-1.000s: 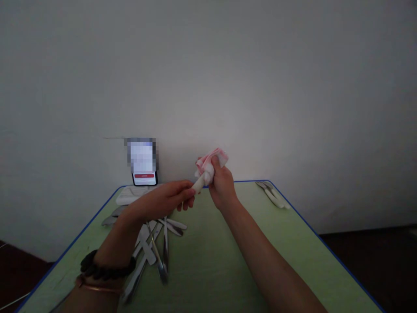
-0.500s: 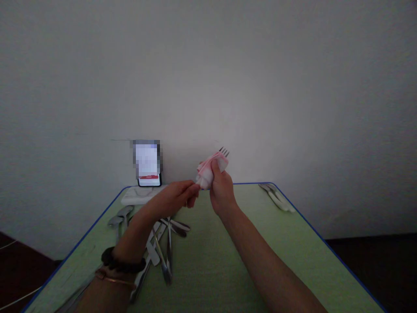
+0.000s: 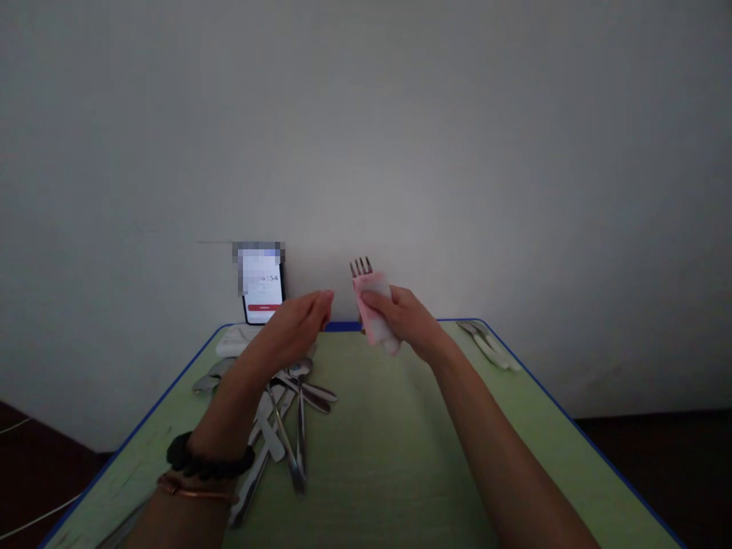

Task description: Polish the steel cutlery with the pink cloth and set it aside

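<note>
My right hand [image 3: 409, 316] grips a pink and white cloth [image 3: 377, 313], folded around a fork [image 3: 361, 267]. Only the fork's tines stick out of the top of the cloth; its handle is hidden. To the left, my left hand [image 3: 303, 320] is held with curled fingers pressed together, apart from the cloth, and nothing shows in it. Below that hand lies a loose pile of cutlery: a spoon [image 3: 300, 369], knives [image 3: 252, 484] and other metal handles.
A phone [image 3: 263, 286] leans upright on the wall at the table's back left, behind a white cloth-like item [image 3: 232, 341]. More spoons [image 3: 209, 379] lie partly behind my left forearm. Two white-handled forks [image 3: 489, 347] rest near the right edge of the green table [image 3: 371, 457].
My left hand has let go of the lower end of the wrapped fork and drawn left. My right hand has turned the fork, so its tines now point up and slightly left.
</note>
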Available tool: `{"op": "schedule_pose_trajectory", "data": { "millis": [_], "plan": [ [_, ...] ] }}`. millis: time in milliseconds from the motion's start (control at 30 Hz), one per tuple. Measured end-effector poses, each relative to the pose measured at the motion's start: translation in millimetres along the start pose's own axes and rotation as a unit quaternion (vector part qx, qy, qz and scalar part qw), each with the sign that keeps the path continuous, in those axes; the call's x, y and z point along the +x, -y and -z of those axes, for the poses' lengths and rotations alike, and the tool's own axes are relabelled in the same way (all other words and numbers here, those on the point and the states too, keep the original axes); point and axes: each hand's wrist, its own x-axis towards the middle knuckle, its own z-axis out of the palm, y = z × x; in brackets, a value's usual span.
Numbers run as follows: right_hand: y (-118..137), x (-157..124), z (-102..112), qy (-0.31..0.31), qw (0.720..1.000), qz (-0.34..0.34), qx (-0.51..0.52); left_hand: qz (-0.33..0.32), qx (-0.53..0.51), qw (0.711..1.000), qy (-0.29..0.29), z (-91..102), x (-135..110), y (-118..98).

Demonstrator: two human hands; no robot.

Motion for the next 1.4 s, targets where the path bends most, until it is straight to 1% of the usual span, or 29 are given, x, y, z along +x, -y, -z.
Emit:
{"op": "schedule_pose_trajectory", "data": {
  "millis": [67, 100, 167, 267, 333, 433, 533, 733, 867, 967, 1033, 1133, 1200, 1400],
  "plan": [
    [4, -5, 6, 0.086, 0.994, -0.008, -0.072, 0.008, -0.003, 1.0, -0.013, 0.8, -1, -1],
    [5, -7, 9, 0.124, 0.987, -0.009, -0.099, 0.006, -0.001, 1.0, -0.005, 0.9, -1, -1],
    [9, -10, 12, 0.185, 0.972, -0.005, -0.145, -0.009, -0.001, 0.999, 0.036, 0.7, -2, -2],
    [14, -12, 12, 0.222, 0.952, -0.001, -0.213, -0.047, -0.002, 0.995, 0.089, -0.9, -3, -2],
    [16, -12, 10, 0.236, 0.939, -0.003, -0.251, -0.063, 0.01, 0.993, 0.101, -2.2, -2, -3],
    [18, -11, 5, 0.254, 0.926, 0.001, -0.28, -0.065, 0.041, 0.992, 0.103, -4.0, 0, -3],
    [16, -11, 4, 0.263, 0.92, 0.018, -0.289, -0.071, 0.067, 0.991, 0.089, -5.9, 0, -2],
    [12, -11, 13, 0.275, 0.907, 0.041, -0.318, -0.091, 0.095, 0.988, 0.077, -8.9, 0, -1],
    [11, -12, 13, 0.264, 0.893, 0.048, -0.361, -0.036, 0.12, 0.992, 0.031, -6.2, 2, 6],
    [14, -15, 7, 0.232, 0.882, 0.03, -0.408, -0.005, 0.132, 0.991, 0.009, -6.8, 4, 7],
    [17, -16, 0, 0.217, 0.875, 0.02, -0.433, -0.012, 0.132, 0.991, 0.02, -10.4, 4, 4],
    [18, -18, -11, 0.224, 0.856, 0.053, -0.462, -0.046, 0.155, 0.986, 0.047, -17.9, 4, -4],
    [17, -17, -15, 0.223, 0.85, 0.068, -0.472, -0.057, 0.167, 0.983, 0.053, -20.7, 4, -8],
    [13, -16, -15, 0.204, 0.864, 0.088, -0.453, -0.058, 0.145, 0.987, 0.038, -15.0, 3, -4]
  ]
}}
